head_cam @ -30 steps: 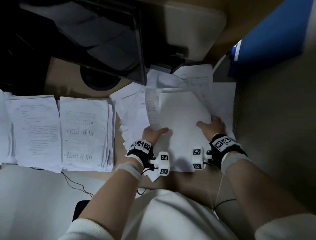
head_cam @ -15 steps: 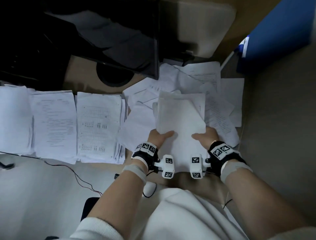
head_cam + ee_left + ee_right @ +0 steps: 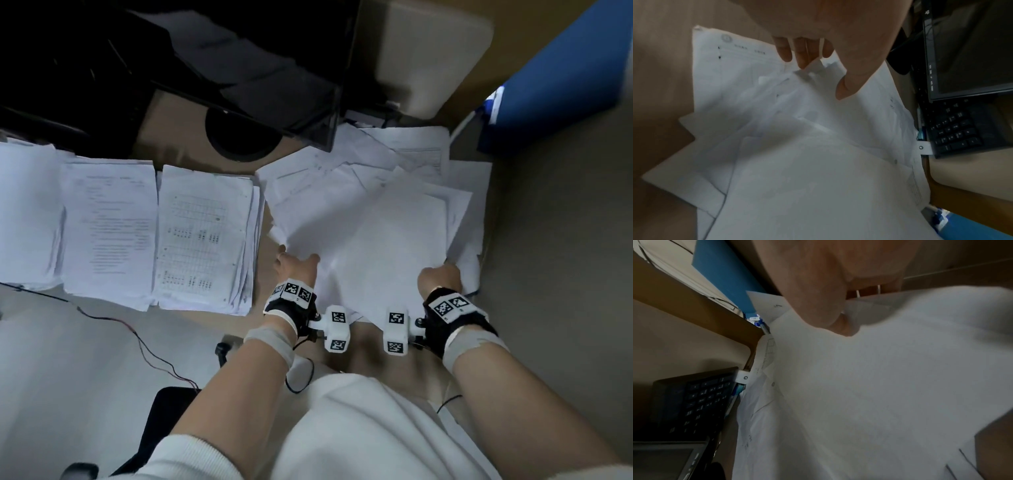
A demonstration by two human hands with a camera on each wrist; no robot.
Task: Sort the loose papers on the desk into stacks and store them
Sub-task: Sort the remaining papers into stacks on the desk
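My left hand (image 3: pixel 297 265) pinches the near-left corner of the loose papers (image 3: pixel 376 233), thumb on top and fingers (image 3: pixel 803 55) curled beneath; my right hand (image 3: pixel 440 275) grips the right edge likewise. The pile lies on the desk (image 3: pixel 178 161) at 12 o'clock from me, sorted stacks (image 3: pixel 202 236) at 9 o'clock. Best to square the edges between both hands before lifting, so none slide out.

Loose white paper sheets (image 3: pixel 807 162) are pinched by the left hand (image 3: pixel 818 40) on the brown wooden desk (image 3: pixel 659 81); a black keyboard (image 3: pixel 962 128) is seen beyond.
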